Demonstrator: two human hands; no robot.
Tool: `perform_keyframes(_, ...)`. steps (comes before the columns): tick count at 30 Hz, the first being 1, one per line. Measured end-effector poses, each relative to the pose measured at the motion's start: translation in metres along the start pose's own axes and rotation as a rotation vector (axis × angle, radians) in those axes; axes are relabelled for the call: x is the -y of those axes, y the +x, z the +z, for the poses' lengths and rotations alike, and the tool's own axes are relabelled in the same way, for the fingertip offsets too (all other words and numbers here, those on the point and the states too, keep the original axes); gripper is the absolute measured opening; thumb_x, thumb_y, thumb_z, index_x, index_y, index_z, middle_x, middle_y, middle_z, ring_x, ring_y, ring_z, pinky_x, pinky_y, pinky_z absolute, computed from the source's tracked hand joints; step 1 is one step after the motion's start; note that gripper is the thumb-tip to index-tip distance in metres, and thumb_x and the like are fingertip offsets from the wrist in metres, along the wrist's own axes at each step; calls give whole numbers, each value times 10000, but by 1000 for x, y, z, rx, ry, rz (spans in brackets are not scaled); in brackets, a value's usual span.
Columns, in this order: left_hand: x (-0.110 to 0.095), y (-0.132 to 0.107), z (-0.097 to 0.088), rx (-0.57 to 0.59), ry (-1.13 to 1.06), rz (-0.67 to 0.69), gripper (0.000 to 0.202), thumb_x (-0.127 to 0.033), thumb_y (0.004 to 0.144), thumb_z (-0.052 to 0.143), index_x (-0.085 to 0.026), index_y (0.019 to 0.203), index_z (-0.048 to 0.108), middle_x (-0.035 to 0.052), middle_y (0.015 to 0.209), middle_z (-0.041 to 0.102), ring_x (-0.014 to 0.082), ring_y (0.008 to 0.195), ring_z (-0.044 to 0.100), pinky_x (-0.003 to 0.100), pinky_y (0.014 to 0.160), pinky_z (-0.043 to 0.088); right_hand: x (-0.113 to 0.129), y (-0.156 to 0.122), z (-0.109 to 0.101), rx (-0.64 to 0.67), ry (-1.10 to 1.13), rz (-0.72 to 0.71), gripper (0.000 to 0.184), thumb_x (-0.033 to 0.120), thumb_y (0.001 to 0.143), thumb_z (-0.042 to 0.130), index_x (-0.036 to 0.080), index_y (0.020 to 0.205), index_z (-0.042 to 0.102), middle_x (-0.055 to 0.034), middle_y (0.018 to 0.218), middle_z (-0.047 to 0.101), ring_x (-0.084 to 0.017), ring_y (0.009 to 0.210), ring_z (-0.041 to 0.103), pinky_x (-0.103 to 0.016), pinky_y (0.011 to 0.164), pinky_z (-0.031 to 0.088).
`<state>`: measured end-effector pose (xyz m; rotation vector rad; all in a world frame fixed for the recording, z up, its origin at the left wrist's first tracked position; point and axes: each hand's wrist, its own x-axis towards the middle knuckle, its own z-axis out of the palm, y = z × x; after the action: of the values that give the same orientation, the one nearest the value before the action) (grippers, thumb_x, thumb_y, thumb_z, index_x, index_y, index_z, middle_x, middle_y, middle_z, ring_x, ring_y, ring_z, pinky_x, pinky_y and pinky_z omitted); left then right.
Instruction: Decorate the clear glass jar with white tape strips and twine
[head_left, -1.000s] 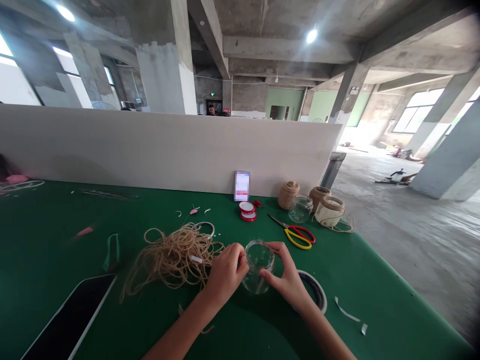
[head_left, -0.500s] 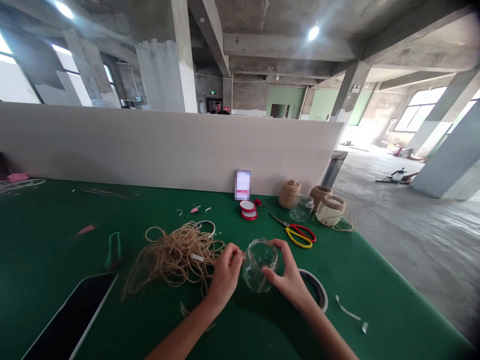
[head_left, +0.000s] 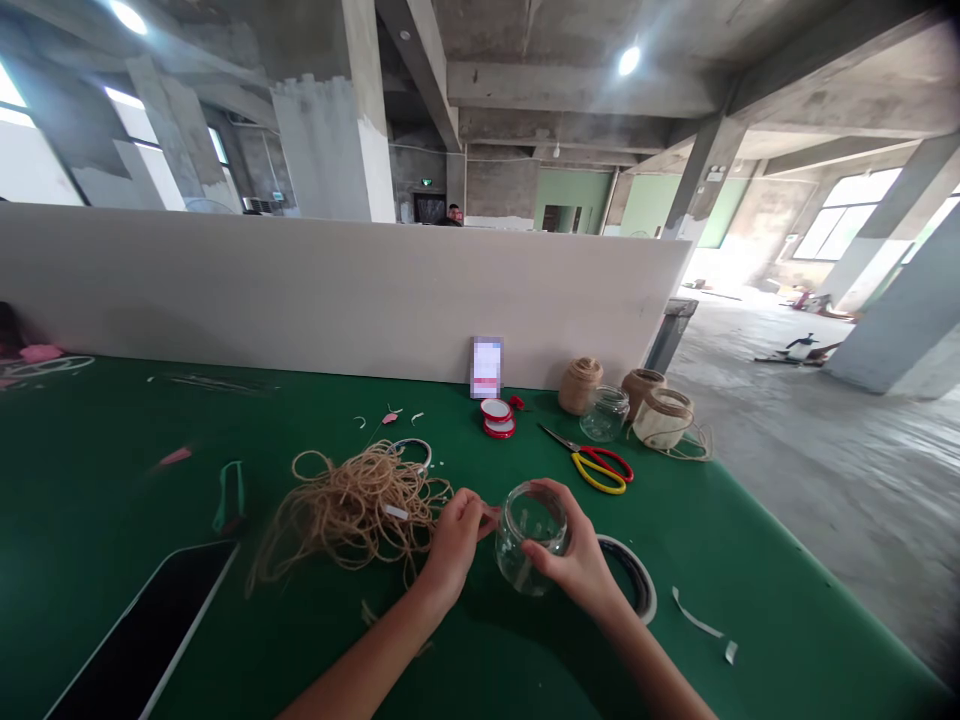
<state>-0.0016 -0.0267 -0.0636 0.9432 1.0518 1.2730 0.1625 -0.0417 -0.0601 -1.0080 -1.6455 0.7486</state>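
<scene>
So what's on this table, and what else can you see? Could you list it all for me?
Jute twine tangle: 1, tan, left of the hands.
Glass jar: 1, clear, in the hands.
Second glass jar: 1, clear, back right of the table.
Twine rolls: 3, tan, beside the second jar.
Scissors: 1, red and yellow handles, in front of the second jar.
Round lids: 2, red and white, left of the scissors.
Phone: 1, screen blurred, upright against the partition.
Tablet: 1, black, front left.
Tape-like rings: 2, dark and white, one right of the jar, one behind the twine.
Table cover: 1, green, under everything.
Partition: 1, white, behind the table.
Co-worker: 1, dark clothing, far beyond the partition.
Left hand: 1, bare, fingertips at the jar's left side.
Right hand: 1, bare, wrapped around the jar.
</scene>
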Motion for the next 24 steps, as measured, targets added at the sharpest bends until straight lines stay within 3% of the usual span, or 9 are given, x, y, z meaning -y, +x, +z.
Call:
perform_keyframes(7, 1, 4, -3, -84, -206, -95, 148, -200, 719, 532, -155, 592, 472, -24, 602, 538, 102, 618, 575, 310, 747, 527, -3, -2, -2, -58, 143, -1, 562, 425, 700, 670, 232, 1179, 447, -92, 1174, 562, -262, 1120, 519, -411, 982, 396)
perform_keyframes(13, -2, 18, -17, -178, -310, -132, 148, -137, 746, 496, -154, 602, 467, -9, 545, 544, 120, 578, 592, 346, 696, 554, -4, 3, -23, -309, 316, 4, 584, 547, 687, 637, 232, 1155, 485, -112, 1160, 588, -297, 1108, 539, -467, 963, 405)
perform_keyframes(19, -3, 19, -13, -215, -389, -140, 157, -118, 782, 482, -159, 632, 457, -3, 563, 552, 118, 549, 594, 348, 672, 564, -11, 7, -29, -384, 322, 10, 510, 521, 748, 543, 238, 1168, 480, -108, 1183, 577, -290, 1094, 550, -456, 924, 432)
perform_keyframes(24, -5, 19, -11, -286, -431, -135, 151, -76, 782, 433, -149, 655, 467, 11, 600, 573, 104, 535, 595, 284, 611, 562, -11, 9, -21, -448, 493, 47, 470, 455, 739, 561, 226, 1145, 499, -110, 1147, 595, -300, 1062, 571, -479, 908, 438)
